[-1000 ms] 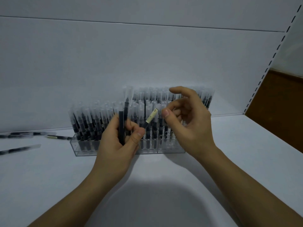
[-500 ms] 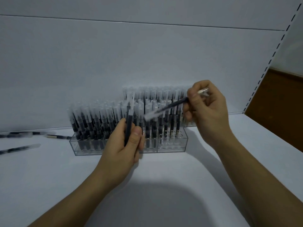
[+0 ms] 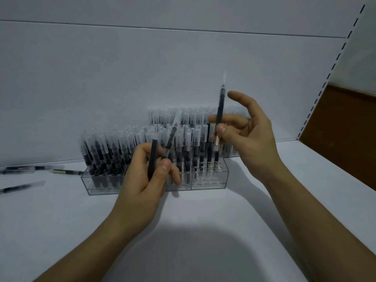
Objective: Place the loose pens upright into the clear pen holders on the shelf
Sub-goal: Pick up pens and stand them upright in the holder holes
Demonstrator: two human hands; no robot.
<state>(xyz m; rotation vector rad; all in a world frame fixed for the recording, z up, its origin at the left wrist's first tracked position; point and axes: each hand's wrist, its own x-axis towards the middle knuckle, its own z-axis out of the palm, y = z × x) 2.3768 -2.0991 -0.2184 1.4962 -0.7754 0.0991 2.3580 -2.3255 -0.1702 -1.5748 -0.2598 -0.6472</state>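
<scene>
- We see the right hand [image 3: 246, 137] in the middle right of the frame. Its thumb and curled fingers pinch the upright pen [image 3: 219, 106] near the lower end, and the index finger stands out loosely above.
- The left hand [image 3: 148, 176], in the lower centre, is closed around two pens [image 3: 153, 157]. One dark barrel sits under the thumb, and the other leans to the right with its clear cap up.
- The upright pen is in the air above the right part of the front pen holder [image 3: 209, 183] and does not touch it.
- This holder is packed with capped pens on its left and centre; at its right end we see open slots [image 3: 211, 166].
- The rear pen holder [image 3: 228, 152] stands just behind, partly hidden by the right hand.
- Three loose pens [image 3: 20, 186] lie flat on the shelf [image 3: 61, 231] at the left edge of the frame.
- In front of the holders the shelf is a wide white surface. The back panel [image 3: 142, 78] closes it behind, and a slotted upright [image 3: 334, 64] limits it on the right.
</scene>
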